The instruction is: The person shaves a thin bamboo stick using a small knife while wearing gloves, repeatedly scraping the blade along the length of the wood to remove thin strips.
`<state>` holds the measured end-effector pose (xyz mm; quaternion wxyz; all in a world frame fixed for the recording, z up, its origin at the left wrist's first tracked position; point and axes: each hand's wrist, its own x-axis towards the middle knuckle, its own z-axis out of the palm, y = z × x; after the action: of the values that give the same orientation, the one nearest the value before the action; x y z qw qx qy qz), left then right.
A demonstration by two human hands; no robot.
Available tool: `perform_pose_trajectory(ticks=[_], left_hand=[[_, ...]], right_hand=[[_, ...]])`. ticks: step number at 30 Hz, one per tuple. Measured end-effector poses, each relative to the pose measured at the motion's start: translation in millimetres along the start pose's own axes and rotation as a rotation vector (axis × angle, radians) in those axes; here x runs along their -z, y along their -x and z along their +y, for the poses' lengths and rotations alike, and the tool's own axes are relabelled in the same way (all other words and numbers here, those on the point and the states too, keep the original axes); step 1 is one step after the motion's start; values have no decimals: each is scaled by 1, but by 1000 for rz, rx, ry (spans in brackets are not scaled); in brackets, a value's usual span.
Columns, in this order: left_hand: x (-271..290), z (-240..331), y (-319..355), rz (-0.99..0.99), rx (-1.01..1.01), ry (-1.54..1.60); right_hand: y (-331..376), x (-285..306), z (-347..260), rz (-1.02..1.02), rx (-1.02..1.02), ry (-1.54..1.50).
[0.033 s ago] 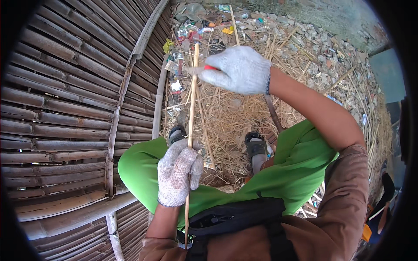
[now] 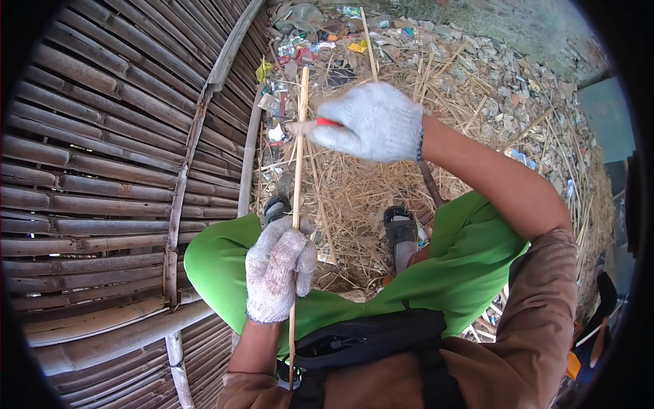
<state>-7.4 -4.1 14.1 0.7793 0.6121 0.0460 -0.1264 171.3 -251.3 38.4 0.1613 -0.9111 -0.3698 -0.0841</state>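
Where the view opens on the person's left, a wall of flattened bamboo slats (image 2: 102,170) fills most of it, with thicker bamboo poles (image 2: 109,334) running along its lower edge. Beside it, the ground (image 2: 490,88) is covered with dry straw, stones and bits of coloured litter. The person sits with knees apart in bright green trousers (image 2: 470,266) and a brown sleeve (image 2: 545,313), a black waist bag (image 2: 368,337) across the lap, and two dark sandals (image 2: 400,228) planted in the straw.

A long thin bamboo stick (image 2: 298,163) runs almost straight up the middle, from the lap to the litter at the top. The left hand (image 2: 278,273), in a dirty white knitted glove, is closed around the stick's lower part, just above the left knee. The right hand (image 2: 371,123), in a cleaner white glove, is closed on a tool with a red handle (image 2: 327,123), whose tip meets the stick near its upper end.
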Motion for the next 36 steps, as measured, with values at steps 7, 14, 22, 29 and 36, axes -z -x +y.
perform_pose_trajectory(ticks=[7,14,22,29,36], left_hand=[[0,5,3,-40,45,66],[1,3,0,-68,68,113],[-3,2,2,-144,38,191],[6,-3,-4,-39,51,21],[8,1,-1,72,42,41]], right_hand=[[0,-6,-7,-65,29,-55],[10,2,-37,-199,0,-89],[-3,1,37,56,-141,73],[13,-19,9,97,-105,-249],[34,-11,-43,72,-1,-240]])
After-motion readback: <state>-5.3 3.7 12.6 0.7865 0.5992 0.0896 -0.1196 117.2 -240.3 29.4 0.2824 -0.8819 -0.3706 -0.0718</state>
